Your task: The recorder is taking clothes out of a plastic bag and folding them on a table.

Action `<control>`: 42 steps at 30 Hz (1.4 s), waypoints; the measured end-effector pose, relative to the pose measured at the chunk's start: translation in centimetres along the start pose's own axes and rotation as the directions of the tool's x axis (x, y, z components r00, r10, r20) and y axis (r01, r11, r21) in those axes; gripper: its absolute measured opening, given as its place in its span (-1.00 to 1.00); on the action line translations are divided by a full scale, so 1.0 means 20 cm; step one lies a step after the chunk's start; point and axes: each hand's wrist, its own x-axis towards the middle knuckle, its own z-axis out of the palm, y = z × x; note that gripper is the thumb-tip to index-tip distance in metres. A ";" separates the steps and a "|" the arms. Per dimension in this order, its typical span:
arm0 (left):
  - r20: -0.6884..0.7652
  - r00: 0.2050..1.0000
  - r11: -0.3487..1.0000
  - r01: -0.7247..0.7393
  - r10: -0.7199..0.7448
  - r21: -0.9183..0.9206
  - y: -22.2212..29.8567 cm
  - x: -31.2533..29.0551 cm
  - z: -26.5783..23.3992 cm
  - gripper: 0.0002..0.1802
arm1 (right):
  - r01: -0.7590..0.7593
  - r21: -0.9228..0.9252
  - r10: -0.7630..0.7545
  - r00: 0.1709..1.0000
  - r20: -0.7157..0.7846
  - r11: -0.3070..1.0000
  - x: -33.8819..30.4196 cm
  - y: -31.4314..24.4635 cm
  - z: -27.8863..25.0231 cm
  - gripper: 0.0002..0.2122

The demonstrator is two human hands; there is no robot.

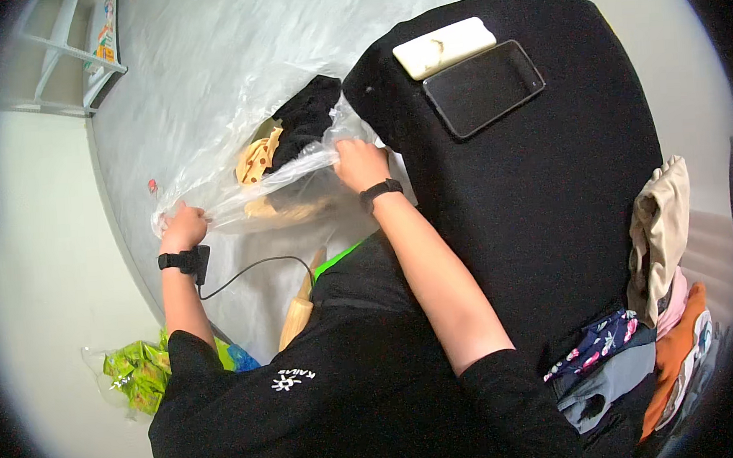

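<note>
A large clear plastic bag (296,168) stretches between my two hands. My left hand (183,226) is closed on its edge at the left, and my right hand (361,164) grips the edge at the right, beside the black-covered table. Inside or behind the film lie a black cloth (307,113) and a yellow cloth with brown dots (259,157); the plastic's folds hide part of them. A paler yellowish patch shows blurred through the film below. Both wrists wear black bands, and a thin cable runs from the left one.
On the black table (533,202) lie a dark phone (485,89) and a white oblong case (444,48). Several folded clothes (609,348) are stacked at the right. A green plastic bag (136,373) lies lower left; a white shelf (58,55) stands far left.
</note>
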 end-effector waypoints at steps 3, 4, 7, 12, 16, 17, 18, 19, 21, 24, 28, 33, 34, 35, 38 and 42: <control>0.127 0.992 0.992 0.004 0.012 -0.125 0.06 0.01 -0.08 -0.64 | 0.079 0.095 -0.065 0.988 -0.142 0.992 -0.03 -0.08 -0.19 -0.88; 0.139 0.989 0.985 -0.021 0.045 -0.169 0.09 0.00 -0.12 -0.62 | 0.122 0.110 -0.095 0.971 -0.220 0.986 -0.04 -0.10 -0.25 -0.88; 0.044 0.980 0.939 -0.172 0.193 -0.298 0.20 -0.03 -0.29 -0.60 | 0.199 0.127 -0.173 0.966 -0.190 0.972 -0.12 -0.17 -0.41 -0.89; 0.097 0.841 0.500 -0.220 0.533 -0.838 0.43 0.04 -0.46 -0.61 | 0.307 0.093 -0.292 0.945 -0.146 0.947 -0.29 -0.20 -0.61 -0.88; 0.149 0.535 0.530 -0.685 0.832 -0.500 0.73 0.18 -0.25 -0.57 | 0.298 0.094 -0.290 0.953 -0.085 0.950 -0.40 -0.17 -0.70 -0.88; 0.173 0.482 0.486 -0.661 0.859 -0.572 0.77 0.20 -0.19 -0.55 | 0.290 0.110 -0.277 0.953 -0.119 0.951 -0.41 -0.16 -0.71 -0.88; 0.203 0.393 0.424 -0.636 0.897 -0.645 0.81 0.20 -0.12 -0.54 | 0.298 0.111 -0.286 0.952 -0.110 0.948 -0.42 -0.14 -0.71 -0.88; 0.231 0.436 0.476 -0.616 0.870 -0.628 0.86 0.20 -0.06 -0.52 | 0.271 0.118 -0.263 0.962 -0.080 0.955 -0.42 -0.13 -0.71 -0.88; -0.042 0.427 0.327 -0.749 0.903 -0.576 0.92 0.20 0.03 -0.54 | 0.239 0.122 -0.236 0.971 -0.042 0.963 -0.42 -0.10 -0.69 -0.87; 0.032 0.492 0.429 -0.724 0.870 -0.540 0.94 0.26 0.13 -0.55 | 0.171 0.159 -0.172 0.985 -0.004 0.972 -0.41 -0.08 -0.65 -0.81; 0.014 0.495 0.432 -0.743 0.869 -0.511 0.92 0.41 0.29 -0.41 | 0.186 0.164 -0.187 0.982 -0.011 0.969 -0.41 -0.08 -0.65 -0.82; 0.006 0.640 0.541 -0.645 0.769 -0.540 0.90 0.36 0.29 -0.22 | 0.155 0.143 -0.164 0.985 0.056 0.977 -0.47 -0.10 -0.72 -0.75; -0.013 0.657 0.530 -0.619 0.754 -0.579 0.91 0.31 0.25 -0.16 | 0.125 0.119 -0.141 0.981 0.137 0.985 -0.49 -0.10 -0.74 -0.74; -0.009 0.640 0.521 -0.635 0.769 -0.570 0.94 0.25 0.20 -0.08 | 0.078 0.087 -0.096 0.971 0.220 0.993 -0.50 -0.11 -0.76 -0.73; -0.059 0.423 0.344 -0.804 0.904 -0.485 1.07 0.08 0.08 -0.30 | 0.097 0.049 -0.103 0.985 0.138 0.994 -0.54 -0.14 -0.82 -0.75; -0.258 0.181 -0.024 -0.775 0.949 -0.632 1.28 -0.07 0.06 -0.51 | 0.156 0.169 -0.143 0.986 -0.085 0.973 -0.54 -0.23 -0.89 -0.79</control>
